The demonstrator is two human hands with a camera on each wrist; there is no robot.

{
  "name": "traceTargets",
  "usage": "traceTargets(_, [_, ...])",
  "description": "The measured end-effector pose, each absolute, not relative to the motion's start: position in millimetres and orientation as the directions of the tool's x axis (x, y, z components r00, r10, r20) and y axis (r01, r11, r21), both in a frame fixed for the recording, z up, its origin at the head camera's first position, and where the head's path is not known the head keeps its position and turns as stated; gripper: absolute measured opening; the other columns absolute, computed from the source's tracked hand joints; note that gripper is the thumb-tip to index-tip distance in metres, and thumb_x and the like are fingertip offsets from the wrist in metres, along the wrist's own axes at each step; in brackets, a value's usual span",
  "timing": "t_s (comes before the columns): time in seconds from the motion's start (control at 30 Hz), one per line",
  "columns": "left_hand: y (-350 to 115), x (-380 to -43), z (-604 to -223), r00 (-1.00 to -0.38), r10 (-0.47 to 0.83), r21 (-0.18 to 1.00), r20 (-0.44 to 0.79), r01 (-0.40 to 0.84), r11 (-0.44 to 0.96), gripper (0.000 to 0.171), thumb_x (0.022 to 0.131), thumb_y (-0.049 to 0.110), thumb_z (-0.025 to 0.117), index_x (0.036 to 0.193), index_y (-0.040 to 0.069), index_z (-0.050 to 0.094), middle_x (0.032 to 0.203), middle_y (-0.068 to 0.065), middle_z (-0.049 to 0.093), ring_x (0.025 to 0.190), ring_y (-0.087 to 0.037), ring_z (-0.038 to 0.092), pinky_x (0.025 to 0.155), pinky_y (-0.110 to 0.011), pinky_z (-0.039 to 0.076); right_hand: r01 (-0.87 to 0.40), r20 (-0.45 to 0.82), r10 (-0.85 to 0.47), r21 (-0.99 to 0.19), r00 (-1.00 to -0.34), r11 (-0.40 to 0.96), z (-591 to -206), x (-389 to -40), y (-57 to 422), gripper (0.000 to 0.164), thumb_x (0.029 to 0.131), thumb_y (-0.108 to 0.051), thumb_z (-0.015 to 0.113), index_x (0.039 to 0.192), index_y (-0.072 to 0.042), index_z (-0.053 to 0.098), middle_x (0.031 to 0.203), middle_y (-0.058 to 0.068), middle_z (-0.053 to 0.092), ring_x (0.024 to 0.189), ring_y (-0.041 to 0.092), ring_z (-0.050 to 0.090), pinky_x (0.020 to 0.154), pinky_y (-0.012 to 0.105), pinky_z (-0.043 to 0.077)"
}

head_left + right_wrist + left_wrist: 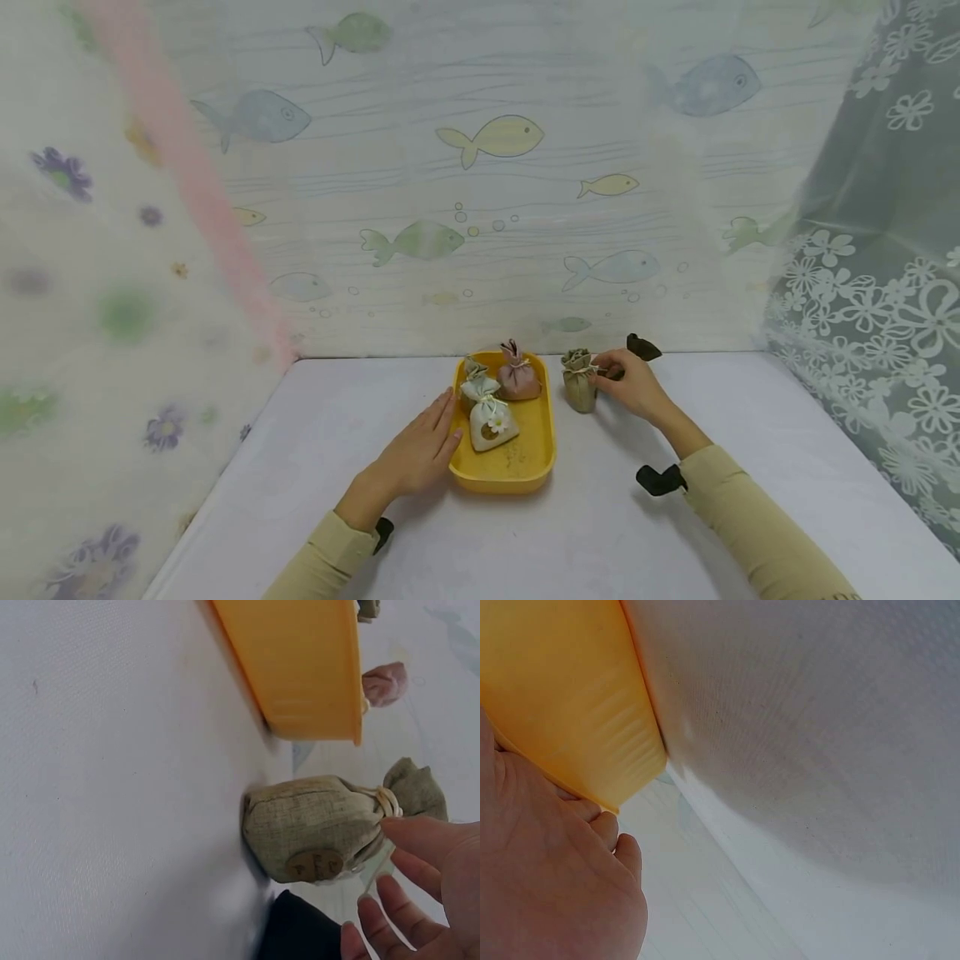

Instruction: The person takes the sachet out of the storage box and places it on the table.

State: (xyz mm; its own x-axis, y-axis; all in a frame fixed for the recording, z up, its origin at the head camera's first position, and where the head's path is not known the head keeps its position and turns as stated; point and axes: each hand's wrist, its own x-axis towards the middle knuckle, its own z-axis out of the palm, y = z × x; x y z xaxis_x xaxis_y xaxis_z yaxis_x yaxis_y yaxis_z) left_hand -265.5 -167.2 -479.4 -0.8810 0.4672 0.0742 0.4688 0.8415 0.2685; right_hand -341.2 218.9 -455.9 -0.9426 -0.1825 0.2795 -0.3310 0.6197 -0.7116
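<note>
One flat left hand (415, 450) I'm resting against the lower-centre yellow tray (531, 437), seemingly for steadiness, while my right hand (636, 385), centre-right, is pinching the green pouch (580, 390).

A curtained booth (675, 333); fish-print backdrop (495, 83), flowered side curtains (907, 333).

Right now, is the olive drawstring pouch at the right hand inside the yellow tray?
No, the olive drawstring pouch is beside the yellow tray, outside its wall.
</note>
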Motion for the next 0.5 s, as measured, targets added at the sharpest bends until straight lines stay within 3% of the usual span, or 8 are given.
traceTargets(0.17, [-167.0, -266.5, -481.9, -0.885, 0.461, 0.257, 0.058, 0.460, 0.850, 0.067, 0.113, 0.040, 0.031, 0.163, 0.003, 0.008, 0.172, -0.008, 0.002, 0.158, -0.023, 0.008, 0.127, -0.044, 0.017, -0.338, 0.285, -0.188, -0.699, -0.940, 0.630, -456.0, -339.4, 220.9, 0.030, 0.094, -0.010, 0.075, 0.120, 0.003, 0.068, 0.115, 0.020, 0.061, 0.099, 0.031, 0.061, 0.079, 0.037, 0.052])
traceTargets(0.5, [-166.5, -267.1, -480.2, -0.885, 0.462, 0.261, 0.059, 0.460, 0.849, 0.066, 0.113, 0.038, 0.032, 0.163, 0.003, 0.007, 0.172, -0.008, 0.002, 0.158, -0.023, 0.008, 0.127, -0.045, 0.017, -0.366, 0.307, -0.205, -0.685, -0.929, 0.630, -448.8, -327.1, 225.1, 0.032, 0.094, -0.011, 0.075, 0.121, 0.005, 0.066, 0.119, 0.023, 0.062, 0.101, 0.035, 0.062, 0.083, 0.040, 0.052])
